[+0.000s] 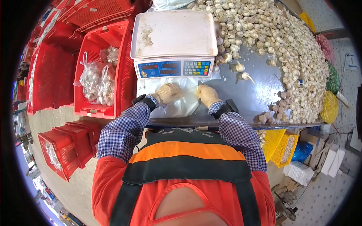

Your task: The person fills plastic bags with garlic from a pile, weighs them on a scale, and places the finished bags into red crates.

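Observation:
My left hand (168, 93), in a pale glove, is closed on a clear plastic bag (182, 107) at the table's front edge. On the other side of the bag, my right hand (207, 95) is also gloved, its fingers curled in a pinch at the bag's edge. Just beyond both hands stands a digital scale (174, 67) with a bare, stained white pan (177, 34). Loose garlic bulbs (260, 30) are heaped to the right of the scale, and a single bulb with a stem (247, 77) lies nearer my right hand.
A red crate (123, 71) with filled bags of garlic (98, 81) stands left of the scale, among more red crates (51, 75). Darker bulbs (279, 109) lie by the table's right front edge. Yellow crates (274, 143) stand below; coloured net sacks (329, 107) sit at far right.

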A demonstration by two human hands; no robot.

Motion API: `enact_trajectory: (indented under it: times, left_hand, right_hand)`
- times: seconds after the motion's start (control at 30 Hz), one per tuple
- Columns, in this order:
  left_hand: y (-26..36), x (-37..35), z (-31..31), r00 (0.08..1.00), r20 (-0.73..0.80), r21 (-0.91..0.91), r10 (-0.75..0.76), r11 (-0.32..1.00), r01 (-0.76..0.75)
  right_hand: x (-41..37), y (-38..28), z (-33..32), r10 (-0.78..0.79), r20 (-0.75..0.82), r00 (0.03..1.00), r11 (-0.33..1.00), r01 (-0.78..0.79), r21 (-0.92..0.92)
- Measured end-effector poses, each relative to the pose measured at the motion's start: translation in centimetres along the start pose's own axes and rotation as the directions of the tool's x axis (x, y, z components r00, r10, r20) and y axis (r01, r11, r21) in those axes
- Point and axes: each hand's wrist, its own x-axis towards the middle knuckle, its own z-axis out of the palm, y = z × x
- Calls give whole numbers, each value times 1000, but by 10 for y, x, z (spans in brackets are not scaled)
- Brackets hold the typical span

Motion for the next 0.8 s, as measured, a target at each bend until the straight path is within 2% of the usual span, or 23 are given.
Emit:
enact_trajectory:
  times: [0.23, 0.3, 0.33, 0.37, 0.43, 0.47, 0.5, 0.57, 0.63, 0.67, 0.7, 0.73, 0.77, 0.8]
  left_hand:
    - [-18, -11, -10, 993, -11, 27, 116, 993, -115]
    - [-21, -19, -26, 997, 31, 173, 72, 982, -76]
    - [-20, -26, -35, 987, -42, 214, 154, 966, -142]
    - [-18, -29, -42, 988, -45, 220, 151, 966, -137]
    - [-1, -30, -59, 992, 116, 223, 52, 972, -77]
    - [0, -32, -57, 993, 98, 232, 71, 968, -93]
    - [0, -32, -54, 994, 89, 232, 65, 969, -84]
    - [-2, -31, -44, 982, -5, 245, 187, 953, -180]
    - [3, -28, -44, 982, 10, 229, 187, 956, -184]
    - [7, -27, -47, 965, 29, 259, 261, 930, -260]
    - [10, -27, -48, 942, 48, 286, 333, 899, -332]
    - [13, -27, -51, 956, 81, 289, 283, 911, -294]
    - [18, -28, -52, 955, 83, 289, 283, 911, -295]
    - [35, -25, -58, 982, -24, 292, 187, 941, -172]
  right_hand:
    - [2, -10, -6, 28, 15, 999, 996, -27, -90]
    - [2, -11, -5, 29, -38, 999, 995, -33, -99]
    - [0, -12, -5, 25, -39, 999, 995, -28, -99]
    - [-4, -12, -6, 15, -71, 997, 998, -19, -58]
    - [-9, -21, -12, -7, -96, 995, 1000, 5, -22]
    - [-12, -25, -15, 94, -21, 995, 965, -86, 248]
    - [-16, -33, -24, 172, 78, 982, 852, -187, 489]
    - [-17, -39, -24, 135, 52, 989, 870, -143, 473]
    - [-4, -33, -6, 71, 234, 970, 753, -206, 625]
    - [-4, -32, -5, 70, 230, 971, 752, -202, 627]
    - [-12, -40, -13, -1, 208, 978, 619, -162, 768]
    - [-20, -48, -20, -67, 174, 982, 461, -124, 878]
    - [-24, -52, -25, -66, 173, 983, 461, -124, 879]
    - [-29, -55, -29, -15, 108, 994, 400, -93, 912]
